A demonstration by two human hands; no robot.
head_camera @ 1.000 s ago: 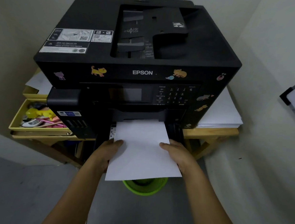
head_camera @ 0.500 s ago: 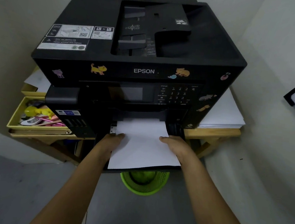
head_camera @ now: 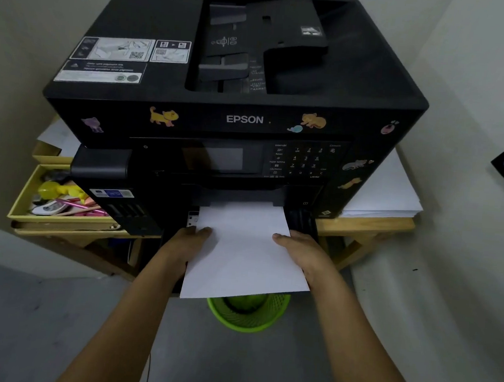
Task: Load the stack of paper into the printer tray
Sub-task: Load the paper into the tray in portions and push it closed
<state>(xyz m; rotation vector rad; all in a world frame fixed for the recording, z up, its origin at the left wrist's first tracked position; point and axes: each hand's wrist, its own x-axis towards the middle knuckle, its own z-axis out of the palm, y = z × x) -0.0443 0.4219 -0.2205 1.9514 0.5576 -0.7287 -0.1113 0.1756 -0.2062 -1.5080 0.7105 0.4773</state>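
Note:
A white stack of paper (head_camera: pixel 244 253) lies partly inside the open tray (head_camera: pixel 301 223) at the bottom front of the black Epson printer (head_camera: pixel 244 119). The far end of the stack is under the printer's front and the near end sticks out toward me. My left hand (head_camera: pixel 185 243) grips the left edge with the thumb on top. My right hand (head_camera: pixel 303 249) grips the right edge the same way. The tray's floor is hidden under the paper.
A green mesh bin (head_camera: pixel 247 314) stands on the floor right below the paper. A yellow drawer (head_camera: pixel 25 200) of small items hangs open at the left. Another pile of white paper (head_camera: pixel 386 195) sits on the wooden table (head_camera: pixel 365 227) to the printer's right.
Both hands have pushed the paper deeper into the tray, so less of it sticks out. My head has moved closer to the printer.

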